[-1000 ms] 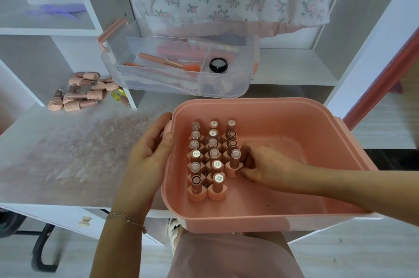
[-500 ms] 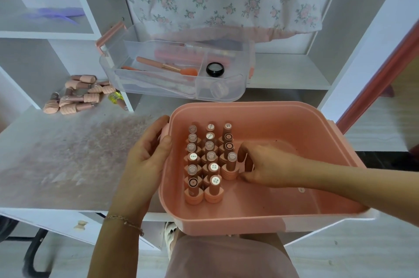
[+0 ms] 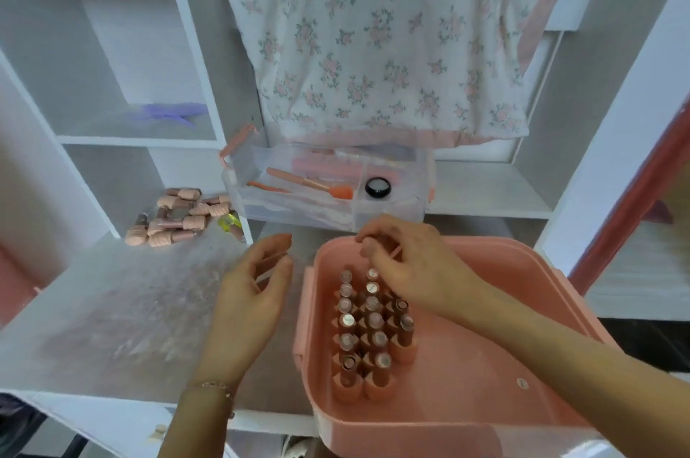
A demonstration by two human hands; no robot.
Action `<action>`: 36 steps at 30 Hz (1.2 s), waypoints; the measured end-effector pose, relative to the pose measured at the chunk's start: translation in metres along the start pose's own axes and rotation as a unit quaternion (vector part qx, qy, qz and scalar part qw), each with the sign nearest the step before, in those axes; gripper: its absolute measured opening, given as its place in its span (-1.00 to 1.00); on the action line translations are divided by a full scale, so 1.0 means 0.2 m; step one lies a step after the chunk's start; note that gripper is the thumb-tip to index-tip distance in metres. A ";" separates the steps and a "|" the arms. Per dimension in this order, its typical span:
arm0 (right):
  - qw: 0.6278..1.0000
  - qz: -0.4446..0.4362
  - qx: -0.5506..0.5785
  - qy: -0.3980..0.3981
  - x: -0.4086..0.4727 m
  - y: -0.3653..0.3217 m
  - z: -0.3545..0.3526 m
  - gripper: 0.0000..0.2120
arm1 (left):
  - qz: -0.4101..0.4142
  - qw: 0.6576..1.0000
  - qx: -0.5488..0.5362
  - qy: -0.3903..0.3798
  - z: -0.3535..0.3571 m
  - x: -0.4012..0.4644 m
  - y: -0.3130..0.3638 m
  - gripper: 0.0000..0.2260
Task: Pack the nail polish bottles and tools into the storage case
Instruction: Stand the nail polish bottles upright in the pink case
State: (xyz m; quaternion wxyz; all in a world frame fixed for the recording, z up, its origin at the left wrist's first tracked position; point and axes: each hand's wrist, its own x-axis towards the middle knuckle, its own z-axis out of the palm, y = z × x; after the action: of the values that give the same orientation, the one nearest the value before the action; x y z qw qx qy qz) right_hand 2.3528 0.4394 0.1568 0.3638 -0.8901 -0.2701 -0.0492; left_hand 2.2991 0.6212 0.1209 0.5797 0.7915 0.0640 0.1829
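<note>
Head view: a person's two bare hands work over a pink storage case (image 3: 552,308) on a white table (image 3: 112,308).
Writing: small round stickers sit on the bottle caps; no text on them can be read.
Right hand (image 3: 414,263): fingers curled, seemingly pinching a small pinkish piece at the case's far rim; blur hides what it is.
Left hand (image 3: 250,293): fingers loosely spread, holding nothing, hovering just left of the case.
Upright bottles (image 3: 369,330): three rows standing in the case directly below the right hand, long axes vertical, caps up.
Loose bottles (image 3: 179,218): a heap lying on their sides, far left of both hands, pointing various ways.
Clear tray (image 3: 261,203): beyond the right hand, holding an orange brush (image 3: 310,181) and a black-rimmed jar (image 3: 378,187) in separate compartments.
</note>
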 end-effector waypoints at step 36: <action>0.968 -0.096 -0.144 -0.184 1.18 -0.21 1.45 -0.51 | 0.067 0.869 0.490 0.019 -0.92 0.86 -0.99 -0.56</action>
State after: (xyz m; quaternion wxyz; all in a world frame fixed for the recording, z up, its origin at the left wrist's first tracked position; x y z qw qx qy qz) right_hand 2.5002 0.7659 0.0383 0.1694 -0.8968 -0.4065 0.0424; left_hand 2.4140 0.9024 0.0189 0.1025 0.9726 0.1033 0.1813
